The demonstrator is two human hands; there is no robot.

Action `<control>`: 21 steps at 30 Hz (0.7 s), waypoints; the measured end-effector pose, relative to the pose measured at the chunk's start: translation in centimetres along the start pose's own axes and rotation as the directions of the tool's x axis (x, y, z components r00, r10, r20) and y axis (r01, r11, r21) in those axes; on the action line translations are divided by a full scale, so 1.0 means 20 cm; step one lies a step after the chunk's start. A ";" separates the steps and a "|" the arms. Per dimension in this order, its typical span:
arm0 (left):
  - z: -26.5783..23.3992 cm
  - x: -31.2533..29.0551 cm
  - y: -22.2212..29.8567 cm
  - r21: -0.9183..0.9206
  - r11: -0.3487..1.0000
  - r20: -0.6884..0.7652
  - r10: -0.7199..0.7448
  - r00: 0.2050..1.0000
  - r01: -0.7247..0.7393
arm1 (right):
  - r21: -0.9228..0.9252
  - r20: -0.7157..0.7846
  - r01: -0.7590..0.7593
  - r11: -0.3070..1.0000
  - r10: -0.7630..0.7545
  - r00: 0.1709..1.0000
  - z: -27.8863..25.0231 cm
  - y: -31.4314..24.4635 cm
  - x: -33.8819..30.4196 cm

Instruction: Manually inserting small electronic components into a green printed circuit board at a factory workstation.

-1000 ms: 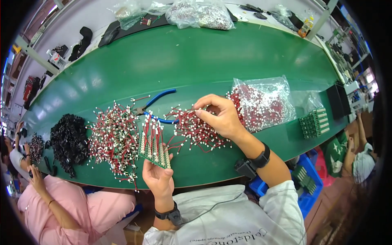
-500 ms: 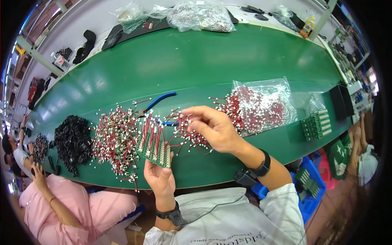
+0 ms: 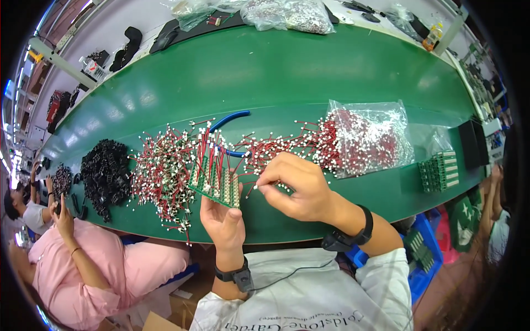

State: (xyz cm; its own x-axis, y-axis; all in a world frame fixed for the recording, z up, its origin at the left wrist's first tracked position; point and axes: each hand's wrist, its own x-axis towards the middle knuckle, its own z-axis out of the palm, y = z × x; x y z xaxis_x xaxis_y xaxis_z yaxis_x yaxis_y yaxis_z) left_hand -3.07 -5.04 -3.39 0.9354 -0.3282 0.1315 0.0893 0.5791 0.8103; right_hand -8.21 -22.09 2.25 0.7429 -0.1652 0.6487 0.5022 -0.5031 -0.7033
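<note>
My left hand (image 3: pixel 223 225) is closed on the lower edge of a green circuit board panel (image 3: pixel 223 190), tilted over the table. Rows of pale connectors cover the panel, and several red wires with white plugs stand up from its left part. Right of it, my right hand (image 3: pixel 298 187) pinches a short red wire lead (image 3: pixel 250 191) by a white end between thumb and forefinger, apart from the panel. Behind the panel lie blue-handled pliers (image 3: pixel 231 117), partly hidden by the wires. A loose heap of red wire leads (image 3: pixel 270 151) spreads beyond my right hand.
Left are a large wire pile (image 3: pixel 160 176) and a black parts heap (image 3: pixel 105 176). A clear bag of wire leads (image 3: pixel 375 140), stacked green boards (image 3: pixel 440 172) and a black box (image 3: pixel 473 144) are on the right. Beside me sits a person in pink (image 3: pixel 83 265); a blue crate (image 3: pixel 425 259) stands below.
My right hand has come down toward me and turned, with a wire lead now seen in its pinch. The left hand still holds the panel; the whole view has shifted slightly.
</note>
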 end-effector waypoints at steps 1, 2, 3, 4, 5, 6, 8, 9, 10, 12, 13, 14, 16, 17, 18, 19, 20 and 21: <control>0.00 0.00 0.00 0.002 1.000 0.006 0.007 1.000 -0.007 | -0.020 0.023 0.043 0.999 -0.043 0.999 0.00 -0.01 -0.01; -0.01 -0.02 0.00 0.027 1.000 0.001 -0.012 1.000 0.012 | -0.018 0.038 0.007 1.000 -0.006 0.999 0.02 -0.02 -0.02; 0.00 -0.02 0.00 0.028 0.999 0.002 -0.020 1.000 0.020 | -0.020 0.035 0.000 1.000 0.001 0.999 0.03 -0.02 -0.03; 0.01 -0.03 0.00 0.031 0.999 0.015 -0.022 1.000 0.022 | -0.053 0.044 -0.006 0.999 0.008 0.999 0.05 -0.01 -0.04; 0.01 -0.04 -0.01 0.034 0.999 0.029 -0.025 0.999 0.024 | -0.088 0.052 -0.011 0.996 0.016 0.998 0.06 0.00 -0.05; 0.02 -0.05 -0.01 0.037 0.999 0.023 -0.021 1.000 0.020 | -0.113 0.050 -0.007 0.994 0.012 0.999 0.07 0.01 -0.05; 0.02 -0.05 -0.03 0.056 0.998 0.047 -0.002 0.999 0.000 | -0.123 0.037 -0.005 0.992 0.010 0.999 0.07 0.01 -0.05; 0.02 -0.05 -0.04 0.073 0.997 0.069 0.022 0.997 -0.027 | -0.130 0.027 0.002 0.991 0.002 1.000 0.07 0.00 -0.05; 0.01 -0.06 -0.04 0.094 0.996 0.050 -0.002 0.999 -0.002 | -0.135 0.012 0.009 0.991 -0.008 1.000 0.07 0.00 -0.05; 0.02 -0.07 -0.05 0.092 0.996 0.062 -0.005 0.998 -0.001 | -0.164 0.016 0.007 0.986 -0.004 1.000 0.07 0.00 -0.06; 0.03 -0.08 -0.05 0.089 0.996 0.071 -0.002 0.997 -0.004 | -0.193 0.024 0.010 0.981 -0.005 1.000 0.07 0.00 -0.06; 0.02 -0.08 -0.05 0.092 0.996 0.071 -0.005 0.997 -0.001 | -0.192 0.021 0.007 0.981 -0.003 1.000 0.07 0.00 -0.06; 0.02 -0.08 -0.06 0.097 0.995 0.060 -0.005 0.998 -0.001 | -0.197 0.045 0.025 0.980 -0.017 0.999 0.06 0.00 -0.05; 0.02 -0.08 -0.05 0.098 0.995 0.059 -0.007 0.998 0.001 | -0.196 0.044 0.024 0.980 -0.015 0.999 0.06 0.00 -0.05; 0.03 -0.08 -0.05 0.103 0.995 0.068 -0.003 0.998 -0.005 | -0.196 0.041 0.023 0.980 -0.015 0.999 0.06 0.00 -0.05; 0.03 -0.08 -0.04 0.108 0.994 0.077 0.002 0.997 -0.010 | -0.196 0.039 0.022 0.980 -0.015 0.999 0.06 0.00 -0.05; 0.03 -0.08 -0.04 0.109 0.994 0.076 0.001 0.997 -0.010 | -0.194 0.039 0.022 0.981 -0.014 0.999 0.06 0.00 -0.05; 0.03 -0.08 -0.05 0.104 0.995 0.070 0.001 0.998 -0.008 | -0.183 0.030 0.020 0.983 -0.015 0.999 0.06 0.00 -0.05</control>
State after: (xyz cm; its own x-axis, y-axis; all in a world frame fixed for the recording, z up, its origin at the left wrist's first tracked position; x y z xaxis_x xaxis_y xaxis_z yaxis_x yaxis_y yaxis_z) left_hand -4.84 -5.47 -4.04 0.9092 -0.3791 0.1721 0.0454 0.5012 0.8642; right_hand -8.46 -20.93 1.22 0.7482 -0.1324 0.6502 0.4276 -0.6531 -0.6250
